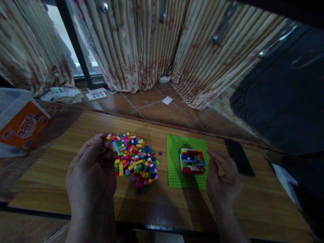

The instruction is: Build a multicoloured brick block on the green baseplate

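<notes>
In the head view, a wooden table (76, 141) is seen from above, with both of the person's hands raised over its near edge. The left hand (92, 168) is held back-up, its fingers curled inward with the fingertips gathered near the thumb at the left edge of a pile of small coloured bricks (135, 158); whether a brick is pinched there cannot be told, since the fingertips are turned away from the camera. The pile is spread across the middle of the table, just left of a green baseplate (174, 168).

On the baseplate a multicoloured brick block (191, 161) is stood, built up in stacked layers. The right hand (222, 184) is held just beside the right edge of the baseplate, loosely spread with fingers slightly bent, nothing being gripped, its fingertips near the block but apart from it. A dark flat phone (239, 157) is laid to the right, and an orange box (21, 126) is seen at far left.
</notes>
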Available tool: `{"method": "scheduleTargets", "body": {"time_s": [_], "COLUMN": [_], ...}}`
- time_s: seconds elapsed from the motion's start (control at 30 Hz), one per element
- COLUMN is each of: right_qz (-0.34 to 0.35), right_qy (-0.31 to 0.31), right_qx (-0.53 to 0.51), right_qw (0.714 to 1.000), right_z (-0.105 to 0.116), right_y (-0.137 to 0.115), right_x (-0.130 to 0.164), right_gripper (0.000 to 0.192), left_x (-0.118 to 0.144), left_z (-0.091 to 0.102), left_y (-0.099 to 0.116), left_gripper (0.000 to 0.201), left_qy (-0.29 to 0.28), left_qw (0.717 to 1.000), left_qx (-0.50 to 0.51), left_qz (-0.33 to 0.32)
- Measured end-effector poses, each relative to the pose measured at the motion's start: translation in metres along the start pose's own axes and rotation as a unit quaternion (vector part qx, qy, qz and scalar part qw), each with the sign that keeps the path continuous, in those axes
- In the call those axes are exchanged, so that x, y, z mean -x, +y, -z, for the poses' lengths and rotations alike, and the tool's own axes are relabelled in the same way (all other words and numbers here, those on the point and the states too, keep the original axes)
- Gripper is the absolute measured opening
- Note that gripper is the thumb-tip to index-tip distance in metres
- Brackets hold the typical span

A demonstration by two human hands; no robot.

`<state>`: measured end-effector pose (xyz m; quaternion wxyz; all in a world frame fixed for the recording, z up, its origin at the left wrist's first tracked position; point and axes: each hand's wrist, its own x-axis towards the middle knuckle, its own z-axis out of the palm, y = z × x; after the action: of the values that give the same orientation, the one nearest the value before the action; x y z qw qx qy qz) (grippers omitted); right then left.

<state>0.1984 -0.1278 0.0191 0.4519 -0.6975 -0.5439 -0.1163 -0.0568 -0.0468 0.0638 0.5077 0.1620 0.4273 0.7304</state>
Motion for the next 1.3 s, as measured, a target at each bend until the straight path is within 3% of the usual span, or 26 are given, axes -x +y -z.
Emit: {"method": "scheduleTargets", "body": {"time_s": [0.07,0.4,0.63,0.93,1.3], "right_qz": [0.005,0.06,0.125,0.13,0.063], "right_qy": [-0.019,-0.245,-0.33,-0.335,-0.297], "right_qx": [-0.019,-0.115,-0.108,-0.101,-0.142], "right_qw": [1.0,0.961,0.93,0.928,0.942], "right_z": [-0.003,-0.044,-0.074,-0.089,-0.071], "right_y": [-0.009,-0.047,-0.058,-0.061,-0.064], "right_x": [0.002,0.027,0.023,0.029,0.024], "right_gripper": [0.022,0.025,0.033,0.028,0.02], "left_x": [0.001,0.004,0.004,0.002,0.002], "left_z": [-0.001,0.0,0.002,0.004,0.005], "left_y": [0.0,-0.001,-0.001,0.001,0.002], "left_gripper": [0.01,0.013,0.014,0.015,0.013], "left_qy": [0.012,0.003,-0.004,-0.005,0.002], "left_qw": [1.0,1.0,1.0,1.0,1.0], "left_qx": [0.011,0.003,0.003,0.001,0.017], "left_qz": [0.006,0.013,0.019,0.018,0.017]}}
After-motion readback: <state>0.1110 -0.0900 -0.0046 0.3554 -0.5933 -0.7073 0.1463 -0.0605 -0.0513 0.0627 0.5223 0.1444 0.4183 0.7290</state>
